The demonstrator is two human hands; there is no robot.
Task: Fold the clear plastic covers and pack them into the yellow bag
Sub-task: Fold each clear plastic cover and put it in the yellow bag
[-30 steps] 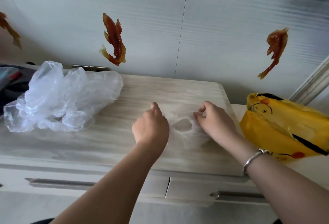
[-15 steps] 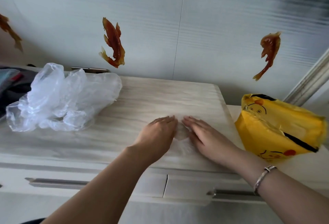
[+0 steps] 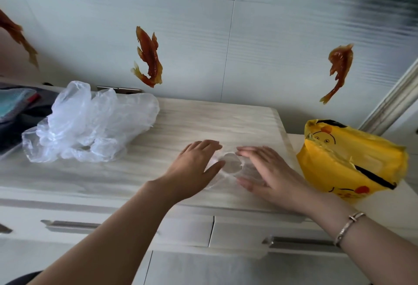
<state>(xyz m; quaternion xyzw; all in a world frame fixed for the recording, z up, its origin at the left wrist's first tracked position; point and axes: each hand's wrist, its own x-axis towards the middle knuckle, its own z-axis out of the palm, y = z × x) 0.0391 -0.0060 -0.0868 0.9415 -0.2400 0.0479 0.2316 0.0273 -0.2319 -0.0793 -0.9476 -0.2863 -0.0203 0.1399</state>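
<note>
Hands lie flat on a pale wood-grain cabinet top [image 3: 181, 121], pressing one clear plastic cover [image 3: 230, 164] down near the front edge, toward the right end. The left hand [image 3: 194, 169] rests palm down with fingers straight and together, its thumb reaching onto the film; the right hand [image 3: 269, 171] lies the same way just beside it, fingers extended and pointing left, so neither hand grips anything. Between them the cover shows as a thin, wrinkled sheet with a rounded opening in its middle; how many layers it has is hard to tell through the glare. A loose heap of clear plastic covers [image 3: 90, 124] sits well apart toward the back left of the top. Off the right edge, on a lower white surface [image 3: 294, 142], stands the yellow bag [image 3: 348, 162] with a cartoon face, its mouth crumpled open. A bracelet [image 3: 348, 226] circles the right wrist. Orange fish decals [image 3: 148, 58] mark the tiled wall [image 3: 271, 47] behind, and drawer handles [image 3: 70, 224] run below the front edge.
</note>
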